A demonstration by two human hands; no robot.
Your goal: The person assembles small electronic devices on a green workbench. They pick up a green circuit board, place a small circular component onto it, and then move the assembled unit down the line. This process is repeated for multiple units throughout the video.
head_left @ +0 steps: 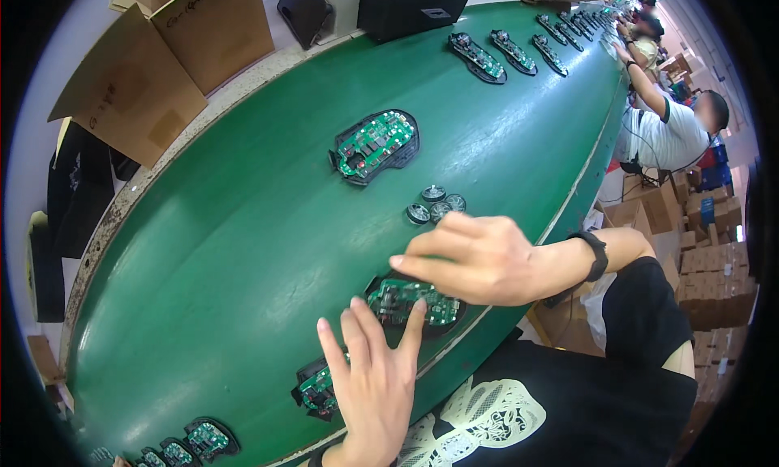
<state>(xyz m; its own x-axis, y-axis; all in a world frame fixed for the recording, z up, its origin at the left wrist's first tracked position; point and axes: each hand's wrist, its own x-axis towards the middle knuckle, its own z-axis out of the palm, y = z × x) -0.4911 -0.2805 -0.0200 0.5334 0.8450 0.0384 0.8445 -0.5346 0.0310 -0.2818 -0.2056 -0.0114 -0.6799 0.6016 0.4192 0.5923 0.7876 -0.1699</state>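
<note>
Your left hand has splayed fingers, one resting on the circuit-board unit on the green belt, apparently steadying it. Your right hand curls above its far edge; whether it pinches anything is hidden. Four round parts sit near, at the unit's twelve o'clock, seemingly for easy reach.
</note>
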